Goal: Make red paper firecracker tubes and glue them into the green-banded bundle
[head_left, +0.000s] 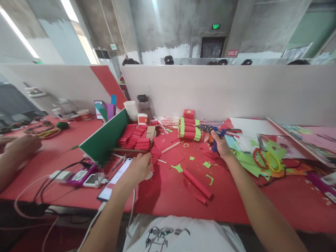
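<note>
My right hand (219, 141) is wrapped round the handle of a blue glue gun (214, 134). Its speckled barrel points left, with the tip at a bundle of red paper tubes (190, 128) banded in light green. My left hand (141, 165) is closed, its fingers bent down beside folded red paper pieces (155, 154); whatever it pinches is hidden. Just left of that hand lies a lit phone (115, 180). Several folded red strips (135, 136) are stacked behind it, against a green board (105, 134). A loose red paper tube (197, 183) rests between my arms.
Green paper scraps (177, 168) and a glue stick (170, 147) lie mid-table. Scissors (267, 161) rest on green paper at right. A paper cup (142, 119) and bottle (144, 105) stand behind. Cables and a purple power strip (81, 175) lie left, near another person's hand (22, 147).
</note>
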Motion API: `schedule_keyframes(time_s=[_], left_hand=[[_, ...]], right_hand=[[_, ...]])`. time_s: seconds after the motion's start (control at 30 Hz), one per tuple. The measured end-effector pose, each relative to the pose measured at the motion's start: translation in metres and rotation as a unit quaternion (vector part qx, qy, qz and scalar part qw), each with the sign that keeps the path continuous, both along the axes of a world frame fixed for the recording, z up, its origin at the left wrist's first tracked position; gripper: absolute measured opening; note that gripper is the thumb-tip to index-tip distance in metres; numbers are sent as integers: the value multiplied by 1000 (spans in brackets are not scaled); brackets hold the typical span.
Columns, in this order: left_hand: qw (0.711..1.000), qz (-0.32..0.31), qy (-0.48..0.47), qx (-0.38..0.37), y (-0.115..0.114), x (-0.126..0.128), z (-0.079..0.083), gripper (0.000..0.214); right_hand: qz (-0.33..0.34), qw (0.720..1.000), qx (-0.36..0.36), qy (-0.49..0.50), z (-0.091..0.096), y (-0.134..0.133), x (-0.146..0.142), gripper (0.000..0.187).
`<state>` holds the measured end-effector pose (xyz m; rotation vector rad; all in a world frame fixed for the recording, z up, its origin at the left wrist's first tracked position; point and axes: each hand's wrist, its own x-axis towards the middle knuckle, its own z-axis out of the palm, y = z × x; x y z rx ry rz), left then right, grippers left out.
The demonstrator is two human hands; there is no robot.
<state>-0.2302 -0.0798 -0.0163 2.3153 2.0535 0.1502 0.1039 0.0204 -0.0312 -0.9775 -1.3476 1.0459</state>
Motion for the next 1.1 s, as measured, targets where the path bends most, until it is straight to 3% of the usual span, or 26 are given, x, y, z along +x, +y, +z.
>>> schedule_keyframes(time_s=[0.13, 0.27, 0.37, 0.47, 0.6, 0.7, 0.9, 1.1], left_hand=[[997, -6, -76, 32, 7, 3, 7, 15], [982, -34, -179, 55, 29, 18, 21, 13], [945, -88, -305, 72, 57, 40, 30, 13], [891, -141, -426, 74, 86, 66, 33, 17], [818, -146, -555, 42, 110, 92, 22, 17], [779, -109, -618, 11, 117, 101, 5, 14], [751, -85, -655, -9, 118, 101, -16, 14], [727, -86, -681, -14, 121, 98, -25, 16]], right_hand=[[9, 1000, 9, 7, 2, -3, -2, 51], [21, 1000, 17, -5, 3, -6, -3, 50], [27, 999, 27, -22, 5, -8, -4, 49], [27, 998, 37, -51, 8, -11, -5, 49], [26, 994, 57, -90, 8, -11, -5, 50], [2, 987, 62, -148, 4, -10, -3, 49], [-71, 930, 109, -343, 4, -14, -3, 41], [-67, 905, 175, -381, 11, -18, -8, 31]])
